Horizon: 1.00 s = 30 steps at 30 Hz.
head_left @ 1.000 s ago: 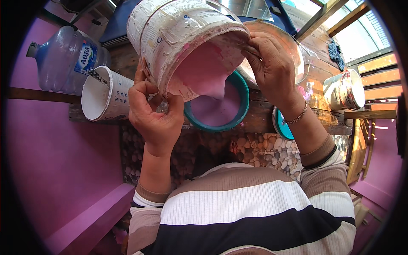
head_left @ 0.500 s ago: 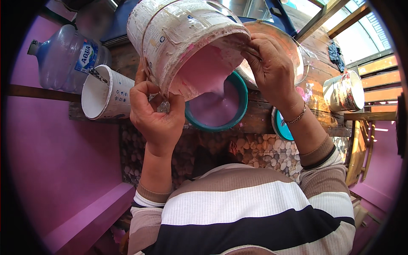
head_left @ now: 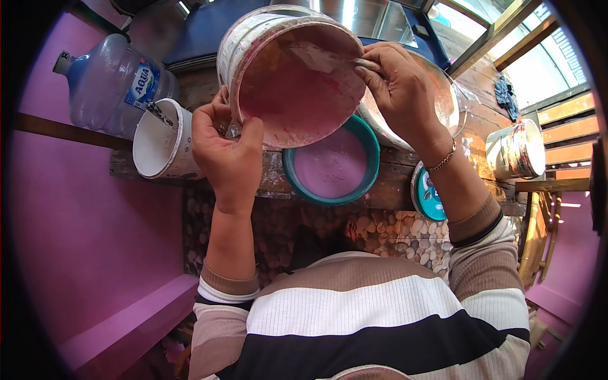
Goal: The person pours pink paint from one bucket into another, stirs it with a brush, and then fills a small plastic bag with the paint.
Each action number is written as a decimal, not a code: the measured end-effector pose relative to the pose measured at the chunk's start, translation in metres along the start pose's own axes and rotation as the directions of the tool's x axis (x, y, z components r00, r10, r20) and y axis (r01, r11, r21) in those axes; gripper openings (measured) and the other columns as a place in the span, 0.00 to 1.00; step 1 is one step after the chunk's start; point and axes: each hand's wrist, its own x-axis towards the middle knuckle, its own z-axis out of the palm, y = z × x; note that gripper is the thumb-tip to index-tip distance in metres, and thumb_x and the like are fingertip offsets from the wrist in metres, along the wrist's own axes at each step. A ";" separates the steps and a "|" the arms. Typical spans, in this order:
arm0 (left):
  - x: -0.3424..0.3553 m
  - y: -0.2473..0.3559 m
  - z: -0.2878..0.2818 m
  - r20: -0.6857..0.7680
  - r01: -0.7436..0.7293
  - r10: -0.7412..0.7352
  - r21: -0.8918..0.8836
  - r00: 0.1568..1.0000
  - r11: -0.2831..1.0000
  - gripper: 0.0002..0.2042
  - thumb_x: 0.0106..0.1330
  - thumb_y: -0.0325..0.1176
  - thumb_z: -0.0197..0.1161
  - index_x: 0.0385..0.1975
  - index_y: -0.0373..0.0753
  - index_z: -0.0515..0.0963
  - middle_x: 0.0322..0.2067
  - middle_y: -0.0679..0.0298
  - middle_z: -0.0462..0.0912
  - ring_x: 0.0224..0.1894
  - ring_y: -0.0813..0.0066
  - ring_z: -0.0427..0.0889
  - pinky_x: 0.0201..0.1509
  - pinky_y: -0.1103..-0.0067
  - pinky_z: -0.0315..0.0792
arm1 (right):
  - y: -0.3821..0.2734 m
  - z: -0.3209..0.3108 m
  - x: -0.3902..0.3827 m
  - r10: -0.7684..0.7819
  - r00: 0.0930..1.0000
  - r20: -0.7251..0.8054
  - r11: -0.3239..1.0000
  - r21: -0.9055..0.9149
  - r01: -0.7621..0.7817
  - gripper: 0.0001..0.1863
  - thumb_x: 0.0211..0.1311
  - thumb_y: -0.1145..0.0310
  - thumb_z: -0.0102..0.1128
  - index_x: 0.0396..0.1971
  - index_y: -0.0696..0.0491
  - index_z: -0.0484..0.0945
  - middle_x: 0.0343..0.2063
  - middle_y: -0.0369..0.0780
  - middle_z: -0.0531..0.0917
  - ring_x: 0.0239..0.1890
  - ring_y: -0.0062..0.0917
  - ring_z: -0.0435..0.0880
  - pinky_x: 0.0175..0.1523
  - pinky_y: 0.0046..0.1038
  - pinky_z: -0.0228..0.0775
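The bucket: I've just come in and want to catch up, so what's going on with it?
A person's left hand grips the rim of a tilted, paint-smeared bucket, its mouth facing them. The right hand holds what looks like a scraper reaching into it. The bucket's lower rim overlaps the far edge of a teal bowl in this view. Pinkish-purple liquid sits in the bowl; no stream shows between them.

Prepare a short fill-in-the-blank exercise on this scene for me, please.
1. The left hand holds a tilted, paint-smeared ____ at its rim.
2. The pail beside the clear bottle is on the ____ of the teal basin.
3. The person wears a bracelet on the ____ side.
4. The shirt is patterned with ____.

Missing words: bucket; left; right; stripes.
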 end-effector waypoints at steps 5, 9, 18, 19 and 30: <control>0.024 -0.005 -0.002 0.007 0.337 -0.337 -0.057 0.941 0.940 0.11 0.50 0.22 0.65 0.33 0.31 0.73 0.29 0.66 0.78 0.30 0.85 0.75 0.36 0.87 0.71 | 0.003 0.019 0.027 0.055 0.997 0.055 0.998 0.017 -0.056 0.09 0.58 0.67 0.62 0.34 0.57 0.79 0.35 0.45 0.80 0.37 0.42 0.81 0.40 0.39 0.72; 0.037 -0.030 -0.011 0.037 0.407 -0.405 -0.052 0.913 0.912 0.11 0.51 0.23 0.65 0.33 0.30 0.73 0.29 0.64 0.79 0.27 0.85 0.76 0.33 0.87 0.74 | -0.001 0.027 0.049 0.069 0.989 0.131 0.995 -0.086 -0.058 0.10 0.58 0.65 0.62 0.33 0.56 0.79 0.33 0.43 0.80 0.37 0.41 0.81 0.40 0.40 0.72; 0.053 -0.041 -0.041 0.103 0.556 -0.547 -0.168 0.831 0.814 0.12 0.53 0.24 0.65 0.36 0.29 0.72 0.30 0.60 0.79 0.26 0.79 0.80 0.26 0.80 0.80 | -0.048 0.022 0.082 -0.118 0.959 0.259 0.950 -0.252 0.185 0.08 0.58 0.65 0.62 0.29 0.54 0.80 0.29 0.41 0.80 0.37 0.41 0.81 0.40 0.38 0.73; 0.055 -0.042 -0.047 0.112 0.557 -0.546 -0.178 0.831 0.811 0.12 0.54 0.23 0.65 0.36 0.29 0.71 0.30 0.60 0.79 0.26 0.78 0.81 0.25 0.79 0.81 | -0.053 0.022 0.084 -0.129 0.952 0.277 0.949 -0.244 0.200 0.08 0.58 0.65 0.62 0.29 0.54 0.80 0.29 0.41 0.80 0.36 0.40 0.81 0.39 0.39 0.73; 0.071 -0.032 -0.068 0.173 0.647 -0.624 -0.177 0.762 0.741 0.14 0.57 0.26 0.62 0.40 0.25 0.68 0.34 0.56 0.78 0.26 0.72 0.83 0.23 0.75 0.84 | -0.080 -0.011 0.039 -0.219 0.957 0.191 0.962 -0.124 0.245 0.07 0.56 0.68 0.65 0.33 0.53 0.79 0.26 0.40 0.80 0.29 0.37 0.80 0.33 0.34 0.70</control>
